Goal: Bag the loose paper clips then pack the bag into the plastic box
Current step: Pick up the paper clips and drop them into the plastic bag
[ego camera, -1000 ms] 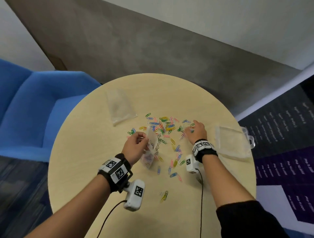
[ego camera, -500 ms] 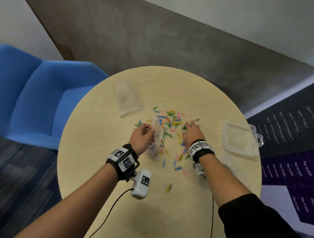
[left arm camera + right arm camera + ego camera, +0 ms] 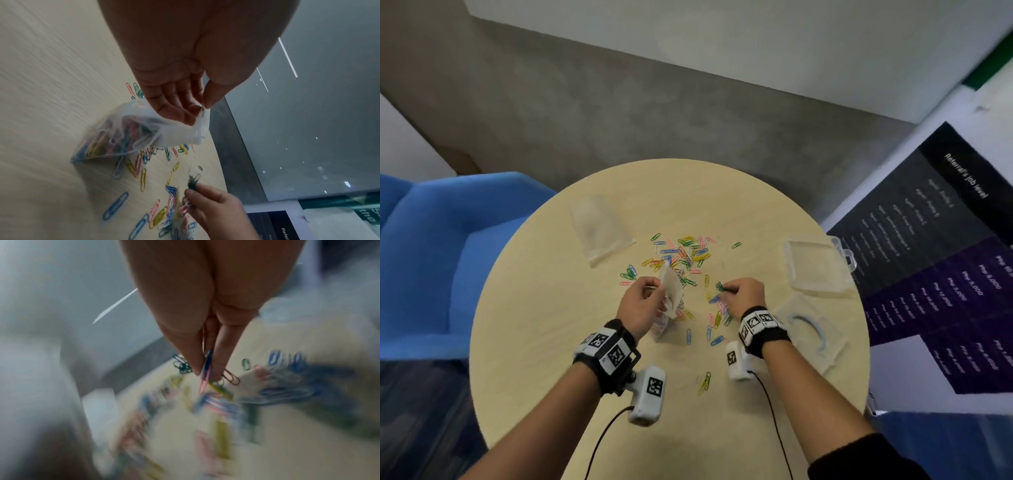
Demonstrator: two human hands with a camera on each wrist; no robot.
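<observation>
Head view: right hand (image 3: 744, 294) pinches a small bunch of paper clips (image 3: 719, 287) above the table (image 3: 544, 342). Left hand (image 3: 642, 306) pinches the bag (image 3: 671, 291) mouth, just left of the bunch. Plastic box (image 3: 816, 269) lies right, well apart.

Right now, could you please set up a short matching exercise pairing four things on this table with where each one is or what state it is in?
Things:
1. partly filled bag
2. empty bag
3. plastic box
4. small bunch of clips

Place or state:
a. pinched in the right hand
b. held up by its rim in the left hand
c. flat at the table's far left
d. at the table's right edge

Pairs: 1-b, 2-c, 3-d, 4-a
</observation>
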